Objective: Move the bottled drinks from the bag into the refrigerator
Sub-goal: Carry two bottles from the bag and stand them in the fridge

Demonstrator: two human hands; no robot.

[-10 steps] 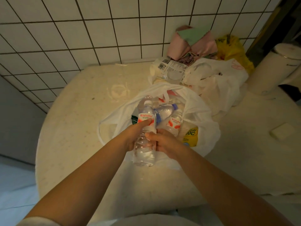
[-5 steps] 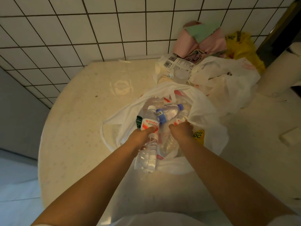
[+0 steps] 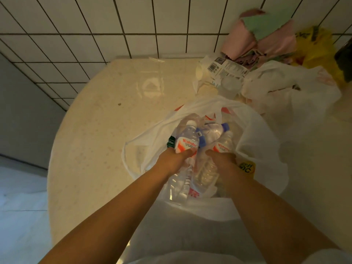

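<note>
A white plastic bag [image 3: 253, 141] lies open near the front edge of the bench [image 3: 95, 130], holding several clear water bottles. The left hand [image 3: 171, 161] has its fingers [image 3: 187, 152] wrapped around a bottle with a red-and-white label [image 3: 186, 144], and the right hand [image 3: 222, 159] has its fingers curled around a second labelled bottle [image 3: 223, 144] just beside it, both bottles inside the bag, where a blue-capped bottle [image 3: 215, 130] lies between them. Toward the bench's back right corner sit a crumpled white bag [image 3: 289, 88], a labelled packet [image 3: 222, 69], pink and green cloths [image 3: 266, 33] and a yellow bag [image 3: 314, 46] against the tiled wall [image 3: 95, 25].
</note>
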